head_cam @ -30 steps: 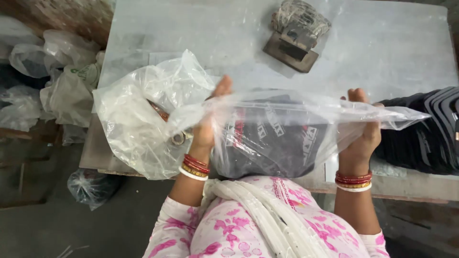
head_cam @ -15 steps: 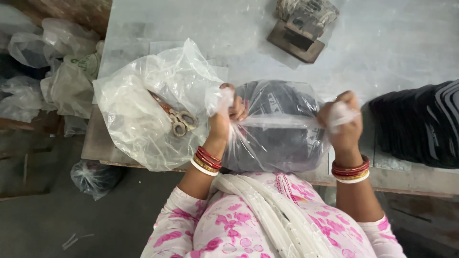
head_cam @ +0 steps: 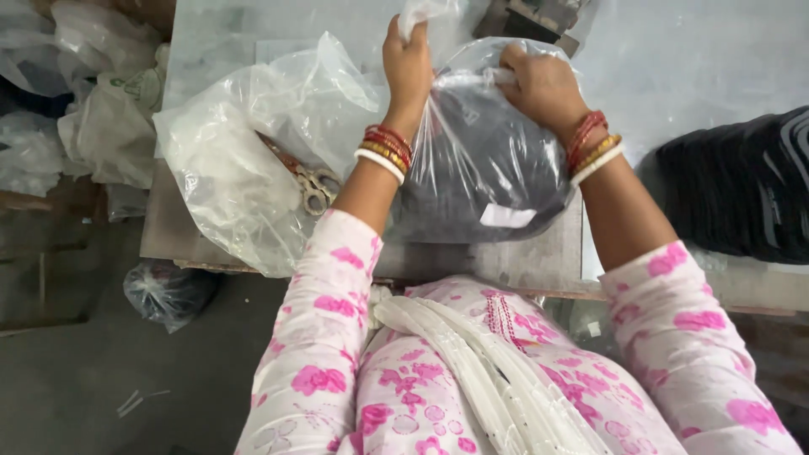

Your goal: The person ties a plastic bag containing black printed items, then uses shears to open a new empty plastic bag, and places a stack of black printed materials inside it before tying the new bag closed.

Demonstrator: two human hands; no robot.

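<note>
Both hands grip the clear bag (head_cam: 480,168): left hand (head_cam: 407,63) and right hand (head_cam: 539,84) clenched on its top.

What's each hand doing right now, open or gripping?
Left hand: closed, gripping the gathered top of the clear bag.
Right hand: closed, gripping the same bag's plastic at its top.
</note>
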